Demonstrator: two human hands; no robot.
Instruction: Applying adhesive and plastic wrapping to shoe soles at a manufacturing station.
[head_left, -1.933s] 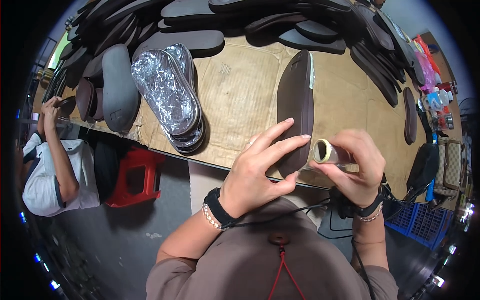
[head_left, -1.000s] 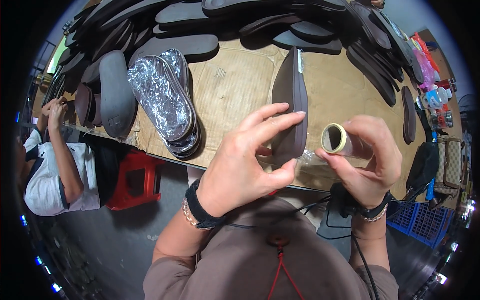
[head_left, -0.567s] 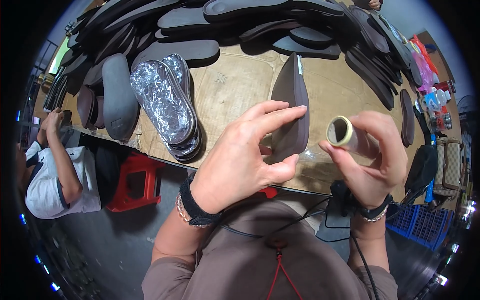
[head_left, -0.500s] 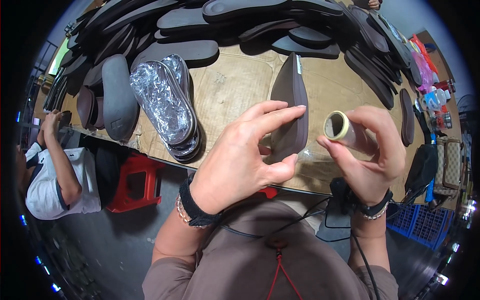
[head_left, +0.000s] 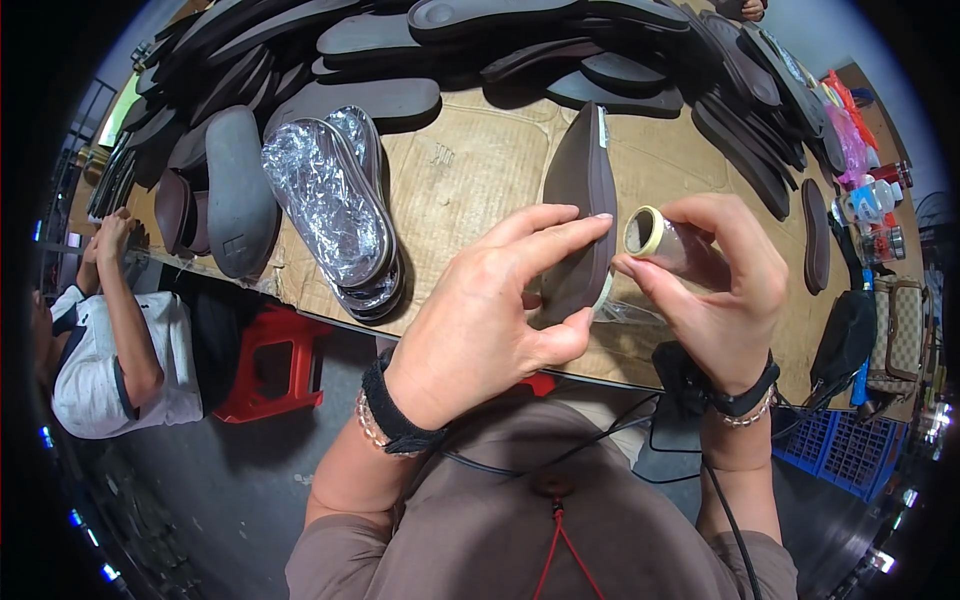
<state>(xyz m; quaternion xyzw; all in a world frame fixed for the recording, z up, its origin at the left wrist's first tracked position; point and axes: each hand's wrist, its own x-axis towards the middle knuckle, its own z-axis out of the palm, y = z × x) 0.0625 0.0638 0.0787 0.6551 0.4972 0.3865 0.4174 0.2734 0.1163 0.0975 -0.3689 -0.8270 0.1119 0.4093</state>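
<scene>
My left hand grips a dark brown shoe sole standing on its edge on the cardboard-covered table, thumb at the near end and fingers over its side. A pale strip shows at the sole's far end. In my right hand is a roll of clear plastic film on a pale cardboard core, its open end turned toward the sole. A thin stretch of film runs from the roll to the sole's near end. Left of my hands lie soles wrapped in shiny clear film, stacked together.
Piles of dark soles line the far side of the table. Bottles and jars and a patterned bag are at the right. A person sits at the left near a red stool. Black cables hang below my right wrist.
My right hand has brought the film roll left, closer to the sole. My left hand keeps its hold on the sole, almost unmoved.
</scene>
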